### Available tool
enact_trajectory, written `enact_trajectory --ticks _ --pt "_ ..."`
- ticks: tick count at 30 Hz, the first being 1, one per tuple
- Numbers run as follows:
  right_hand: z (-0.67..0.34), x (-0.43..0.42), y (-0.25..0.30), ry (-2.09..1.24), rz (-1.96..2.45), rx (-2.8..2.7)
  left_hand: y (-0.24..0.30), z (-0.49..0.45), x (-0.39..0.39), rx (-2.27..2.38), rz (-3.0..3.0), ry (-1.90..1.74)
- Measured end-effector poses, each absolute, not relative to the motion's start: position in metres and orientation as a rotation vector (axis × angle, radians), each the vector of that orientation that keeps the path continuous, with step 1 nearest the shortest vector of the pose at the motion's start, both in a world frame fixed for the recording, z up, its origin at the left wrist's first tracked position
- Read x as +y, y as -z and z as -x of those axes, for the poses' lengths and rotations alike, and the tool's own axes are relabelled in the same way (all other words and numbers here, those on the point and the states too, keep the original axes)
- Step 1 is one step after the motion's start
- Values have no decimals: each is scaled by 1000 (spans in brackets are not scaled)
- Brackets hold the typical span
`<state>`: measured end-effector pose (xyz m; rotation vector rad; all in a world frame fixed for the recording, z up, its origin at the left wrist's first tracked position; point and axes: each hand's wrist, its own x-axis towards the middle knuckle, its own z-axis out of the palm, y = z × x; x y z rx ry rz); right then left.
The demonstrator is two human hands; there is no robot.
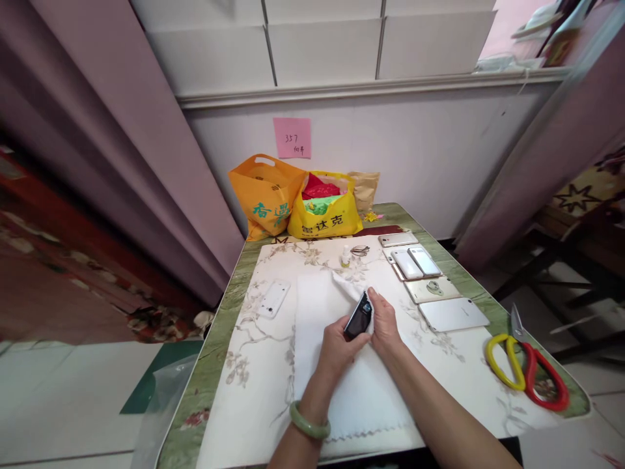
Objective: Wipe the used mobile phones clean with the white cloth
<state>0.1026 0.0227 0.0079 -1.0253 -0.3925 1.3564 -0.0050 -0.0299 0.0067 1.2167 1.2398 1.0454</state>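
Observation:
A dark mobile phone is held tilted above the table, its camera end pointing up and away from me. My left hand grips its lower left side, a jade-green bangle on the wrist. Closed at the phone's right edge, my right hand presses a fold of white cloth against it. Part of that cloth goes behind the phone, where I cannot see it. Under both hands lies a white sheet with a zigzag edge. Left of it rests a white phone back cover.
Several phones and phone parts, including a silver-white phone, lie along the right side. Scissors with yellow and red handles sit near the right edge. A small bottle and thin wire item stand behind; an orange bag and yellow bag farther back.

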Motion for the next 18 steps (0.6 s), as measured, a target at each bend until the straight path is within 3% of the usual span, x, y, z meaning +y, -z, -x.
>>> enact_trajectory --ticks 7,18 --pt "-101 27 -3 -1372 1011 -402 -14 8 -34 1242 -1424 -1036" --pt "-97 15 0 -1521 1017 -856 -2 4 -29 1301 -1130 -1231"
